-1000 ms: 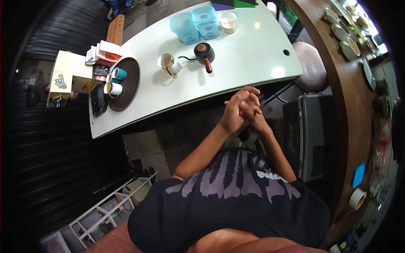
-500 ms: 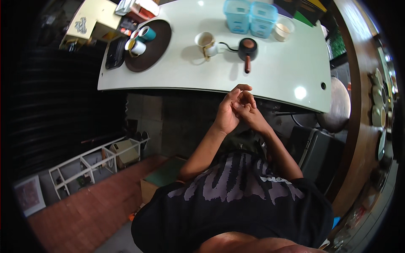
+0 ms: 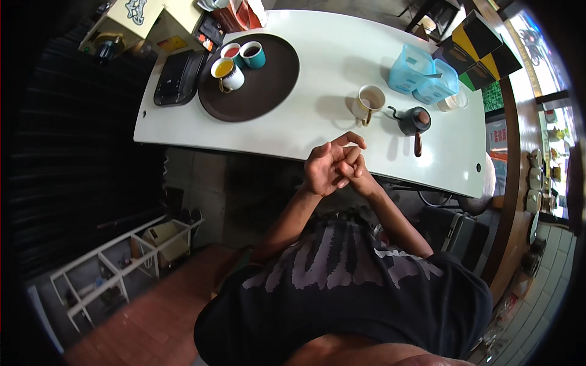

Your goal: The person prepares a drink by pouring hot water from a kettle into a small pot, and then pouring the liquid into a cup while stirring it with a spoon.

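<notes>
My left hand (image 3: 321,171) is held in front of me by the table's near edge, palm up, with thumb and index finger spread. Against its other fingers, my right hand (image 3: 361,177) is closed, its fingertips partly hidden among them. No object shows in either hand. Beyond them on the table stand a pale mug (image 3: 368,105) with a gold handle and a small black gooseneck kettle (image 3: 416,122) with a wooden handle. To the left, a round dark tray (image 3: 262,100) carries a white mug (image 3: 228,75) of yellow liquid and two teal cups (image 3: 253,55), one with red liquid, one dark.
Light blue plastic containers (image 3: 410,68), a clear tub (image 3: 453,102) and black-and-yellow boxes (image 3: 478,47) stand at the right of the white table (image 3: 317,73). A black case (image 3: 178,78) lies left of the tray. Cups line a wooden counter (image 3: 511,158) farther right.
The view has turned, so the tray, mug and kettle sit farther right in the picture. My hands stay together; the left thumb and index finger have spread apart.
</notes>
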The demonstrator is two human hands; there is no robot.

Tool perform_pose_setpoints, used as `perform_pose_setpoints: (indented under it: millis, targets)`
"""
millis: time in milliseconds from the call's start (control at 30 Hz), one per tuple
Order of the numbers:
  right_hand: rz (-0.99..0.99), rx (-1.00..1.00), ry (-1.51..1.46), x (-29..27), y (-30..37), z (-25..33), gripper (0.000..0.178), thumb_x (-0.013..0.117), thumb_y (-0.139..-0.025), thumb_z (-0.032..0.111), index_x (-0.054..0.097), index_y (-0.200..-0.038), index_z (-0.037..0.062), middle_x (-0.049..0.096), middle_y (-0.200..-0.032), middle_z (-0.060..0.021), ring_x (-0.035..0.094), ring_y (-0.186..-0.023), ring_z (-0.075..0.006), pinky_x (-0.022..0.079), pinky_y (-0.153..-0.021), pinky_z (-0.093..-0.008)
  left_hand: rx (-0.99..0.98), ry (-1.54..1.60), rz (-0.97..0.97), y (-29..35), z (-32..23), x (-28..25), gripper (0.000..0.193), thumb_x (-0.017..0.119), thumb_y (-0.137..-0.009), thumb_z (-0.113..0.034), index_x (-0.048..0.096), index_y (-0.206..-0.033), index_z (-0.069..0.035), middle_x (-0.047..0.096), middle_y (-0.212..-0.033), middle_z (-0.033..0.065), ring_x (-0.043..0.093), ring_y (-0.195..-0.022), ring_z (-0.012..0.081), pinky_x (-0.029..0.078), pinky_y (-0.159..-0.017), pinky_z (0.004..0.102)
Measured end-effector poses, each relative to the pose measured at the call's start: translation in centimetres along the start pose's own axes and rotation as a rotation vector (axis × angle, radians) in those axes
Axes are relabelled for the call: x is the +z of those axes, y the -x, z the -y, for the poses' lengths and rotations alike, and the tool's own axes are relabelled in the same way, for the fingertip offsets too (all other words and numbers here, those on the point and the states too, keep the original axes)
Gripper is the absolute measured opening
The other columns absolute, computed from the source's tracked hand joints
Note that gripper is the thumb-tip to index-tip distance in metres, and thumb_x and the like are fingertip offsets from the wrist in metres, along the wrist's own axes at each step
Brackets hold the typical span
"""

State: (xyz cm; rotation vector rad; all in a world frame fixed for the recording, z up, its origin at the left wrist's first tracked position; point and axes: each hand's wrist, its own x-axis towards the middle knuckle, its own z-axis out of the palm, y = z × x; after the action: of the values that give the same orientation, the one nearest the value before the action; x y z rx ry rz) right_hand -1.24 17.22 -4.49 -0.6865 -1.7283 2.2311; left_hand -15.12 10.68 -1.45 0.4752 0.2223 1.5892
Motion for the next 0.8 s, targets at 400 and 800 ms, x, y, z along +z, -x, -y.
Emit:
perform_pose_setpoints:
  millis: [400, 800]
  targets:
    - [-0.366, -0.104, 0.104, 3.6, -5.0, 1.2, 0.058, 0.057, -0.107, 0.049, 0.067, -0.116, -0.0072, 0.070, -0.105, -0.0157, 0.069, -0.082, -0.0218, 0.056, -0.069, -0.0277, -0.426, -0.012, 0.230, -2.4, -6.6, -4.2, 0.090, 0.042, -0.105, -0.066, 0.035, -0.150, 0.012, 0.066, -0.093, 0.0285, 0.065, -0.058, 0.0186, 0.051, -0.039, 0.0198]
    - [-0.736, -0.275, 0.222, 1.8, -3.6, 3.7, 0.043, 0.074, -0.097, 0.026, 0.070, -0.132, 0.0012, 0.074, -0.122, -0.0106, 0.068, -0.111, -0.0207, 0.055, -0.089, -0.0342, -0.180, -0.677, 0.057, -6.6, -3.5, -7.2, 0.053, 0.041, -0.114, -0.049, 0.062, -0.119, -0.001, 0.066, -0.074, 0.0107, 0.068, -0.071, 0.0154, 0.054, -0.064, 0.0259]
